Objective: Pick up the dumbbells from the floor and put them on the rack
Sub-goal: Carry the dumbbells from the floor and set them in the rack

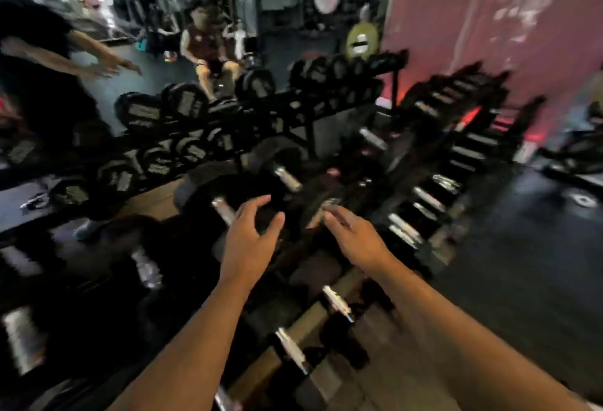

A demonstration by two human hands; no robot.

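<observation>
Just ahead, both hands are hovering spread and empty: left hand (249, 234) nearest a dumbbell (225, 211), its handle running away-left; right hand (350, 236) beside.

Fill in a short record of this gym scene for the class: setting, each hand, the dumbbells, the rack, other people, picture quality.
setting: gym floor beside weights
left hand: open, fingers spread, holding nothing
right hand: open, holding nothing
dumbbells: black with silver handles, in rows on the rack below the hands
rack: angled, runs from near the camera away
long rack: behind, holds bigger dumbbells
seated person: in the background
standing person: left edge, arm stretched out
picture quality: motion blur; labels unreadable
</observation>
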